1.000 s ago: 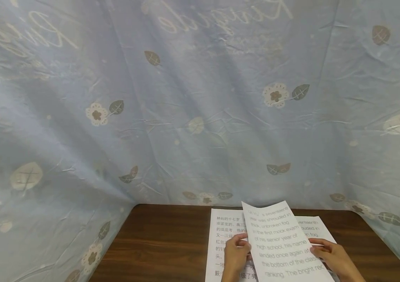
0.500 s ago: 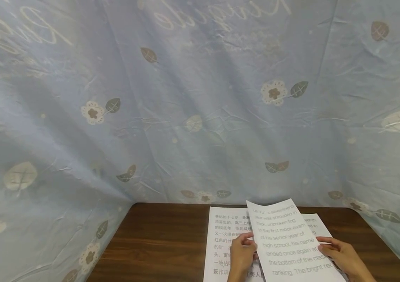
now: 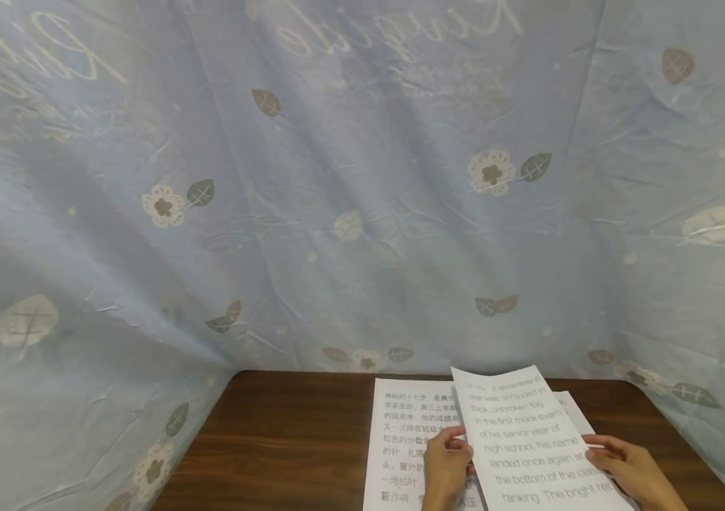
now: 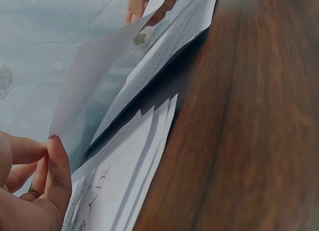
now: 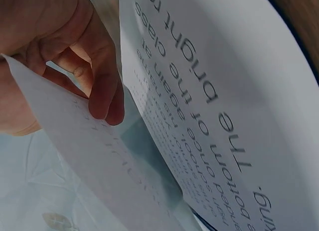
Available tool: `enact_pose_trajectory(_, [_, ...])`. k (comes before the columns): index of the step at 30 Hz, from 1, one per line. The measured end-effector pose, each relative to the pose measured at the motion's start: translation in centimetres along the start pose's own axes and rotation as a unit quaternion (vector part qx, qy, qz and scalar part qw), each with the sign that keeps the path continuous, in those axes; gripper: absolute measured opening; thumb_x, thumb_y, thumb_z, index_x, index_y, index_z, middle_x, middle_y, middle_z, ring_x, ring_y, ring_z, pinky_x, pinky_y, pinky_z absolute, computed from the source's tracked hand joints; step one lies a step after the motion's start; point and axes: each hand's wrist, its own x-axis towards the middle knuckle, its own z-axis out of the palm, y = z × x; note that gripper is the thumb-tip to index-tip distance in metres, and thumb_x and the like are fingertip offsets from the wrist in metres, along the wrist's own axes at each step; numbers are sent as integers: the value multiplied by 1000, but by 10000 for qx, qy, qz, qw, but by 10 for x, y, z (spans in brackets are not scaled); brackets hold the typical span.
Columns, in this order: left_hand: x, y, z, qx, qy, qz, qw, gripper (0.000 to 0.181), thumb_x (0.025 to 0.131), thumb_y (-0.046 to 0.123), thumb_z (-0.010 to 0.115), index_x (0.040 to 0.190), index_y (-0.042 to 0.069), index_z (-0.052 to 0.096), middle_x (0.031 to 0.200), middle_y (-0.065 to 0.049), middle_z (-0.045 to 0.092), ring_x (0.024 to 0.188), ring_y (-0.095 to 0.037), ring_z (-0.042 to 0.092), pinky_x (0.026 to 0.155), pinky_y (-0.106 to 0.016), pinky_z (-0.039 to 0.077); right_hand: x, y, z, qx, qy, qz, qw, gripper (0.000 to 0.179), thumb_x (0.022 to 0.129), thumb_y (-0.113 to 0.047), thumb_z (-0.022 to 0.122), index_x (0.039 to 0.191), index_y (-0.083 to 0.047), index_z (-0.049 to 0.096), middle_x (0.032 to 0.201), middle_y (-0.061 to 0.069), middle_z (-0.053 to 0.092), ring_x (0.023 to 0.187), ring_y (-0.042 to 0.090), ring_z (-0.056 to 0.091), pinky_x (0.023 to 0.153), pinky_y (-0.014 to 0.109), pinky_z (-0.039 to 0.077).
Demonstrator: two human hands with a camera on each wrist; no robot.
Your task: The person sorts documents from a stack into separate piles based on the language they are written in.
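Note:
A printed sheet of paper with large English text is held tilted above the table between both hands. My left hand pinches its left edge between thumb and fingers, as the left wrist view shows with the hand on the sheet. My right hand grips the opposite edge; in the right wrist view its fingertips lie against the raised sheet. Beneath are a left stack of paper with Chinese text and a right English page, mostly covered in the head view.
A dark brown wooden table extends to the left of the papers. Behind and beside it hangs a pale blue curtain with leaf and flower prints. Loose page edges fan out slightly at the left stack's near side.
Both hands and the held sheet have shifted a little to the right over the stacks. More of the Chinese page shows, and less of the right-hand English page. The grip looks unchanged.

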Motion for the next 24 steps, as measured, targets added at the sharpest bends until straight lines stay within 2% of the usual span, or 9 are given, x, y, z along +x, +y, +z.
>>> enact_pose_trajectory(2, [0,-1,3,-1,52,-49,10000,35,89,3,72,123,13,76,92,-2,64,70,-14,66,57,-23,58,0,3,-3,-63,-40,26,10000,60,108,-26,65,151,13,48,108,0,78,86,16,73,72,34,61])
enact_pose_trajectory(10, [1,-3,20,53,97,232,9997,34,86,-1,74,119,10,77,88,1,66,67,-12,66,55,-21,57,0,10,-20,-462,-139,132,9988,62,108,-30,65,150,13,49,117,9,77,91,17,72,74,34,60])
enact_pose_trajectory(14, [1,-5,26,119,86,229,9996,33,86,-1,74,117,11,78,87,2,65,67,-11,65,53,-21,56,0,14,-25,-671,-124,235,9974,64,106,-32,67,148,14,51,117,12,76,94,18,70,77,35,59])
enact_pose_trajectory(24, [-1,-8,38,130,15,563,9983,32,85,-7,74,114,8,79,82,5,65,62,-5,64,52,-19,56,-2,22,-35,-548,-17,337,9979,67,103,-30,71,149,14,49,114,11,78,92,21,73,74,37,59])
